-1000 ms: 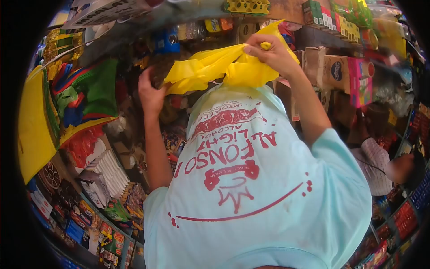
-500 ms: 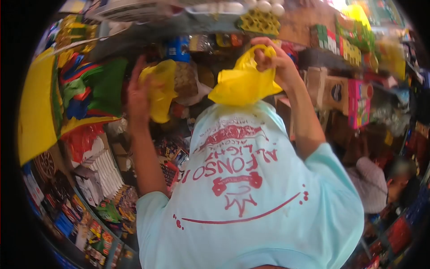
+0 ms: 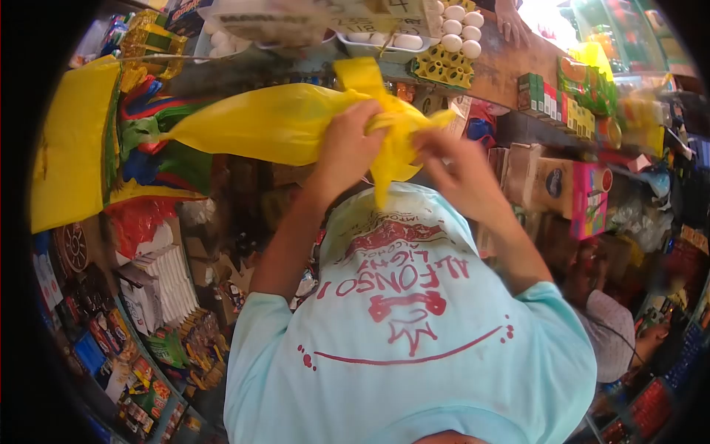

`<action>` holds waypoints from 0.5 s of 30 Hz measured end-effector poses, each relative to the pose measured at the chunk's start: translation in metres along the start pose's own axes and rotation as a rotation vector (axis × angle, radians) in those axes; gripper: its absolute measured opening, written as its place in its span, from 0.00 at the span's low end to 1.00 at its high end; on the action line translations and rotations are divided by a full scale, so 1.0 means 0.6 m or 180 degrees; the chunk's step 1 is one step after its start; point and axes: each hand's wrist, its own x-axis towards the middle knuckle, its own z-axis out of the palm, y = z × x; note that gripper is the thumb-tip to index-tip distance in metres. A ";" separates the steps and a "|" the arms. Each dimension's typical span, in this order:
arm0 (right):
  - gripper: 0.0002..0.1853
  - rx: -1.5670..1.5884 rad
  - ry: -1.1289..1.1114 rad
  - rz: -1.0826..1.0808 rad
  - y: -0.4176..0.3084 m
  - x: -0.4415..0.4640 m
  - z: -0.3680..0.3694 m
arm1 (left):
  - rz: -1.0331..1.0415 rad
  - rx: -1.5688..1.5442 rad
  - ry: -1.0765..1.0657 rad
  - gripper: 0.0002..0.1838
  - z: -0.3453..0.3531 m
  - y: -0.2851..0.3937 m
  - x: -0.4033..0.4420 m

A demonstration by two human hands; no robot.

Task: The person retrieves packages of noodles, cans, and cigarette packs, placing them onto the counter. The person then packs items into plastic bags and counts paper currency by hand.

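Note:
A thin yellow plastic bag [image 3: 259, 122] stretches out sideways in front of my chest, puffed on the left and narrowing to a point. My left hand [image 3: 349, 148] is closed around its gathered middle. The bag's handle loops and loose ends stick up and hang down between my hands. My right hand [image 3: 455, 163] is at the bag's right end, with bent fingers pinching the yellow plastic; motion blurs the fingertips. What is inside the bag, if anything, cannot be seen.
White eggs [image 3: 462, 33] sit on a yellow tray at the wooden counter [image 3: 495, 63], where another person's hand [image 3: 510, 22] rests. Folded yellow bags [image 3: 74, 148] hang at left. Small boxes [image 3: 555, 100] line the counter. Another person [image 3: 610, 333] is at right.
My hands have come together from apart. The yellow plastic, crumpled near each hand before, is now one long puffed bag reaching left. Another person's hand now shows on the counter.

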 end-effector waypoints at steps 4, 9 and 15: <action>0.20 0.2967 0.0627 0.0504 0.108 0.043 0.056 | 0.0867 -0.0625 -0.0449 0.12 0.046 0.098 -0.017; 0.22 0.5125 0.0702 -0.0803 0.129 0.049 -0.077 | 0.1062 -0.1185 -0.0938 0.09 0.045 0.149 -0.018; 0.20 0.4455 0.1052 -0.0741 0.126 0.053 -0.105 | 0.1746 -0.1345 -0.1549 0.07 0.074 0.174 -0.012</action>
